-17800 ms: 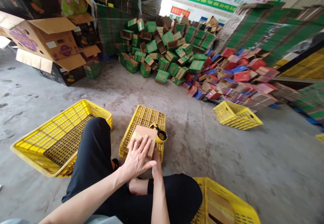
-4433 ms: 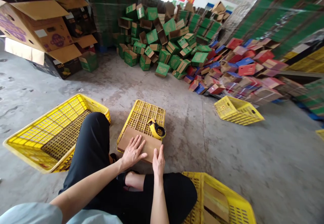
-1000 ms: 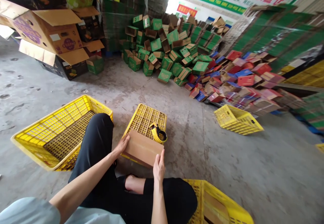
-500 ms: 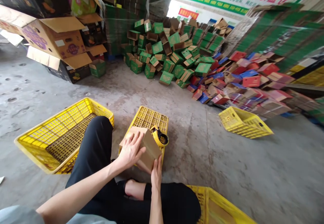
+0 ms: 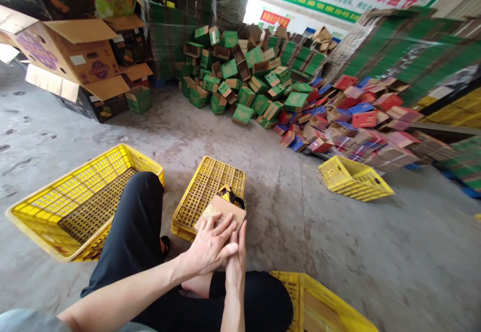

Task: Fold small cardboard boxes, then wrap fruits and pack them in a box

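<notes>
A small brown cardboard box (image 5: 230,211) stands on end over the near right part of an upturned yellow crate (image 5: 205,179), its end face turned up towards me. Clear tape shows across that face. My left hand (image 5: 206,244) lies on the end face with fingers stretched out and spread. My right hand (image 5: 236,262) holds the box at its near right side; its fingers are partly hidden behind the box and my left thumb. A yellow and black tape dispenser (image 5: 226,191) rests on the crate just behind the box, partly covered by it.
To the left sits a long yellow crate (image 5: 33,207). Another yellow crate (image 5: 296,289) by my right knee holds brown cardboard (image 5: 319,312). Farther right is a tilted yellow crate (image 5: 355,179). Heaped green boxes (image 5: 242,114) and red and blue boxes (image 5: 364,119) lie beyond, with large cartons (image 5: 75,59) stacked left.
The box lay flat one second ago, held at both ends. It has been tipped up on end, and my left hand has moved from its left end onto the raised face.
</notes>
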`<state>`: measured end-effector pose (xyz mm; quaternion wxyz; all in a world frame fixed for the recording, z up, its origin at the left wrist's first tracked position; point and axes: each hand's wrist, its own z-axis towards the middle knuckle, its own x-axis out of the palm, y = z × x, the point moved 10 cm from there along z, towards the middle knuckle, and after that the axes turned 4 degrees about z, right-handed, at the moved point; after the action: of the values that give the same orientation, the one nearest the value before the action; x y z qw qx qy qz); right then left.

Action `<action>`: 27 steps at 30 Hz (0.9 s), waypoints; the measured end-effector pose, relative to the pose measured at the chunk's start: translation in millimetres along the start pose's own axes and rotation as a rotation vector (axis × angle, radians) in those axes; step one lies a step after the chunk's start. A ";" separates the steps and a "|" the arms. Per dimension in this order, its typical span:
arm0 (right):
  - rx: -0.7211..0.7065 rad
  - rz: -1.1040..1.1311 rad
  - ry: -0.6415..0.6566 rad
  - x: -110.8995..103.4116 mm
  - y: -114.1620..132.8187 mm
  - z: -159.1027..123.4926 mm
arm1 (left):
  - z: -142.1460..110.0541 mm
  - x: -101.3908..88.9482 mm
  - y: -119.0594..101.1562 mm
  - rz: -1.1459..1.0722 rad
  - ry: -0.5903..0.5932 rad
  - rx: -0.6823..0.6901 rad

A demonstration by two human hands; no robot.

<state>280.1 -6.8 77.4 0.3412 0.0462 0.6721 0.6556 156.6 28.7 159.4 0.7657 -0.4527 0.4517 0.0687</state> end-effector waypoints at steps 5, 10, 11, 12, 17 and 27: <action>0.089 0.003 -0.024 -15.2 14.4 -0.7 | -0.5 -3.3 14.3 -0.010 0.046 0.002; 0.053 -0.106 -0.130 -40.5 7.7 4.7 | -4.8 -5.5 55.4 -0.089 0.004 -0.166; 0.057 -0.121 -0.157 -44.9 3.7 4.7 | -6.6 -2.1 60.0 -0.149 0.005 -0.187; 0.062 -0.131 -0.180 -48.4 0.1 4.1 | -8.2 2.9 62.0 -0.227 0.015 -0.196; 0.088 -0.103 -0.193 -49.0 -1.3 -5.5 | -12.6 17.0 57.9 -0.552 0.031 -0.283; -0.042 -0.084 -0.126 -8.9 22.6 -0.7 | -14.1 -26.7 60.0 -0.346 -0.094 -0.223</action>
<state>277.8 -8.8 101.5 0.4108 0.0519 0.6367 0.6505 101.3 61.0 139.1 0.7313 -0.6019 0.3207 0.0069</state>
